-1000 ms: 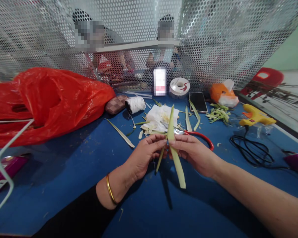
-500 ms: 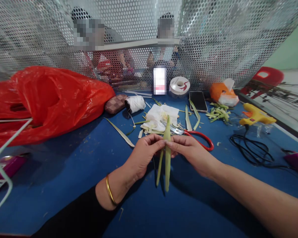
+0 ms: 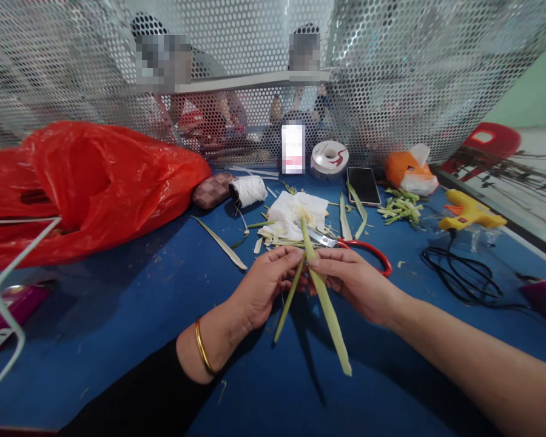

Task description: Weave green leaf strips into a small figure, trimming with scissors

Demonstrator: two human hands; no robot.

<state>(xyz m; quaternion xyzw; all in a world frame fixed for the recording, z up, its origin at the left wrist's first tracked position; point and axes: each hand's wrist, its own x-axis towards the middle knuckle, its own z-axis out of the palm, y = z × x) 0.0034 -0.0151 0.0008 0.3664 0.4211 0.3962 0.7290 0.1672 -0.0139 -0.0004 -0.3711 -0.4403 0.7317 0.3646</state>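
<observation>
Between thumb and fingers, my left hand [image 3: 273, 279] pinches a thin green stem [image 3: 289, 303] that slants down to the left. My right hand [image 3: 348, 273] pinches a long, pale green leaf strip [image 3: 330, 312], its lower end slanting down to the right and its upper end pointing away from me. The two hands are close together, and stem and strip meet near my fingertips. Just beyond my right hand lie scissors [image 3: 368, 247] with red handles. A white tissue [image 3: 289, 209] and plant scraps are beyond my hands.
On the left are a red plastic bag [image 3: 95, 182], a checkered pouch [image 3: 213, 190] and a white thread spool [image 3: 249, 191]. Rightward lie a ribbon roll [image 3: 330, 158], a dark phone [image 3: 363, 186], cut green pieces [image 3: 400, 207] and a yellow glue gun [image 3: 473, 211]. People sit behind the perforated screen.
The stem and the leaf strip have spread apart at their lower ends. The strip's lower end has swung right and toward me, while the stem's has swung left.
</observation>
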